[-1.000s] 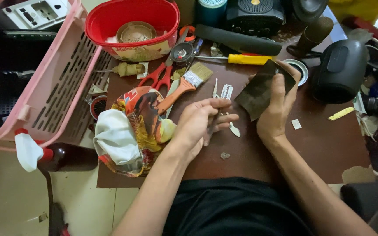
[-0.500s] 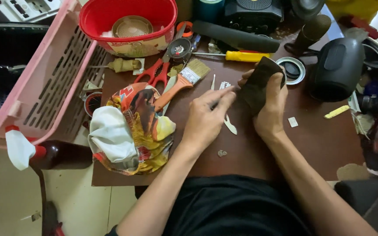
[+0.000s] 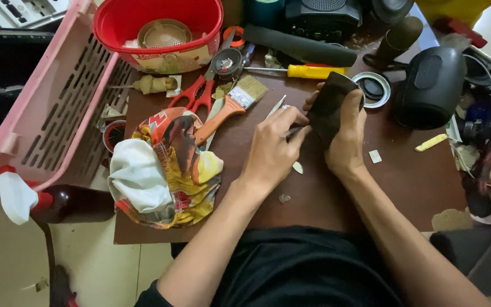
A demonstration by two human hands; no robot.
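2 hands work over the table (image 3: 404, 187): right hand (image 3: 345, 139) clasps a flat, stiff-looking dark slab (image 3: 329, 108) by its edges, left hand (image 3: 271, 150) pinches a thin tool (image 3: 291, 132).

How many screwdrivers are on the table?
1 that I can see: a yellow-handled screwdriver lying near the table's far edge, just beyond the dark flat piece the right hand holds. More might hide under the clutter.

We see the left hand (image 3: 271, 149) move up from the table (image 3: 416, 182) to the dark flat piece (image 3: 329, 108), its thin tool now touching the edge; the right hand (image 3: 345, 139) holds the piece more upright.
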